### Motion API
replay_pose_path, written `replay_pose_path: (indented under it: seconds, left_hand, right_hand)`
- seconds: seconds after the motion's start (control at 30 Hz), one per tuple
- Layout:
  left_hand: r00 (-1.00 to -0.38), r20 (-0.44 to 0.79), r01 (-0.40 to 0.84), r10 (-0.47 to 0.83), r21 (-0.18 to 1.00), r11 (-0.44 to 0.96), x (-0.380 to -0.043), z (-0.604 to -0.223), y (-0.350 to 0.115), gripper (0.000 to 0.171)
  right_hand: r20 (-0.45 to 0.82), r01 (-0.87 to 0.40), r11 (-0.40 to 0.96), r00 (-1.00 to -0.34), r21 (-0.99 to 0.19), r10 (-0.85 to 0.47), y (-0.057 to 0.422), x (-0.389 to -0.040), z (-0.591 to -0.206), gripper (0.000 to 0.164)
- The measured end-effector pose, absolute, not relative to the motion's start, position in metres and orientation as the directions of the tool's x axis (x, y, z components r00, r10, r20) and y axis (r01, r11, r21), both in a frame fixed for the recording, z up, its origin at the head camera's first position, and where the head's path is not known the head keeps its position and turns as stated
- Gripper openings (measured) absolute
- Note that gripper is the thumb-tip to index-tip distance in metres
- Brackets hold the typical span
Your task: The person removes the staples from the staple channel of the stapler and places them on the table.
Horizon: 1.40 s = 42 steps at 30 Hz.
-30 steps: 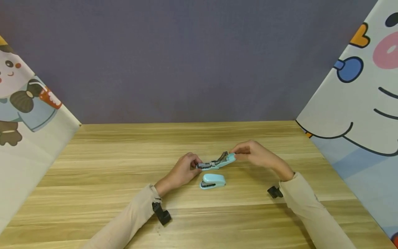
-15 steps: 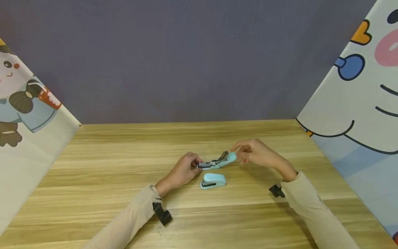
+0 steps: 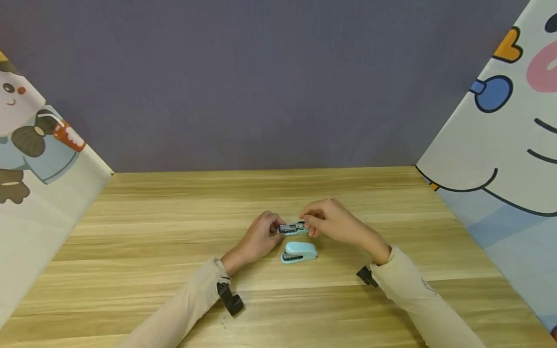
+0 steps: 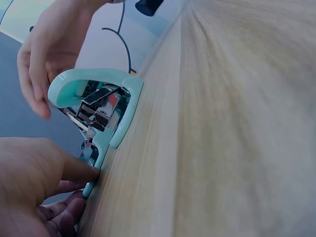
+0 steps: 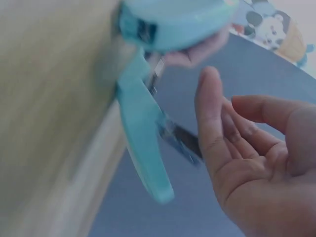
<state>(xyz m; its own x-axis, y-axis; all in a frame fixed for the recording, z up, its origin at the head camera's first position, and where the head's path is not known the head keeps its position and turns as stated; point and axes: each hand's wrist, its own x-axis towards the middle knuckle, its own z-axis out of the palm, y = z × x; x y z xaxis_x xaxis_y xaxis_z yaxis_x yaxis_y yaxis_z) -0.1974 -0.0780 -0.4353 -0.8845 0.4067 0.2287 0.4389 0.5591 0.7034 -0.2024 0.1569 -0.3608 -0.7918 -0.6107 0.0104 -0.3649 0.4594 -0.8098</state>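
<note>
Two mint-green staplers are on the table. The farther stapler (image 3: 292, 228) is spread wide, its metal magazine facing up. My left hand (image 3: 257, 238) pinches its left end between thumb and fingers. Over its right end hovers my right hand (image 3: 335, 221), which hides that part in the head view. In the right wrist view, my right hand (image 5: 266, 153) has its fingers loosely bent with nothing between them, beside the spread stapler (image 5: 140, 131) and its raised metal piece (image 5: 182, 140). Nearer to me, the second stapler (image 3: 300, 250) rests folded together, untouched; the left wrist view shows this stapler's (image 4: 134, 94) front end.
The wood-grain table (image 3: 174, 203) runs back to a grey wall panel (image 3: 261, 87). Cartoon-printed panels stand at the left (image 3: 48, 222) and right (image 3: 487, 227). A black wrist camera (image 3: 230, 299) hangs below the left sleeve, another camera (image 3: 366, 276) by the right.
My right hand has moved left from the far tip of the spread stapler to above its right half. The left hand keeps its grip, and the folded stapler has stayed put.
</note>
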Motion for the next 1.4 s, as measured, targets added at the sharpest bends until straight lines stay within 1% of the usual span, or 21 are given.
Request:
replay_pose_path:
  seconds: [0.13,0.27,0.33,0.5,0.7,0.93,1.1,1.4]
  left_hand:
    - [-0.893,0.223,0.424,0.391,0.709,0.563,-0.197,-0.436,-0.079,0.016]
    - [-0.891,0.212,0.422,0.400,0.710,0.564,-0.198,-0.437,-0.080,0.016]
    - [-0.885,0.213,0.433,0.415,0.706,0.561,-0.198,-0.438,-0.079,0.016]
    - [-0.879,0.228,0.446,0.418,0.705,0.551,-0.199,-0.440,-0.078,0.016]
    - [-0.881,0.243,0.447,0.406,0.707,0.548,-0.198,-0.439,-0.079,0.014]
    - [-0.874,0.248,0.459,0.417,0.703,0.544,-0.198,-0.439,-0.081,0.014]
    - [-0.858,0.281,0.491,0.430,0.695,0.526,-0.198,-0.439,-0.081,0.013]
    - [-0.857,0.285,0.491,0.429,0.704,0.513,-0.198,-0.437,-0.080,0.014]
  right_hand:
    - [-0.005,-0.400,0.457,-0.748,-0.794,-0.663,0.142,-0.205,-0.378,0.024]
    - [-0.022,-0.376,0.433,-0.733,-0.819,-0.680,0.138,-0.207,-0.393,0.028]
    - [-0.046,-0.309,0.400,-0.740,-0.863,-0.671,0.138,-0.207,-0.397,0.031]
    - [-0.147,-0.072,0.295,-0.740,-0.953,-0.656,0.140,-0.206,-0.397,0.039]
    - [-0.221,0.069,0.253,-0.733,-0.965,-0.643,0.142,-0.206,-0.394,0.043]
    - [-0.273,0.247,0.135,-0.703,-0.960,-0.657,0.141,-0.206,-0.395,0.042]
    - [-0.263,0.255,0.107,-0.729,-0.961,-0.632,0.139,-0.207,-0.399,0.039]
    - [-0.217,0.127,0.195,-0.797,-0.973,-0.563,0.133,-0.204,-0.404,0.038]
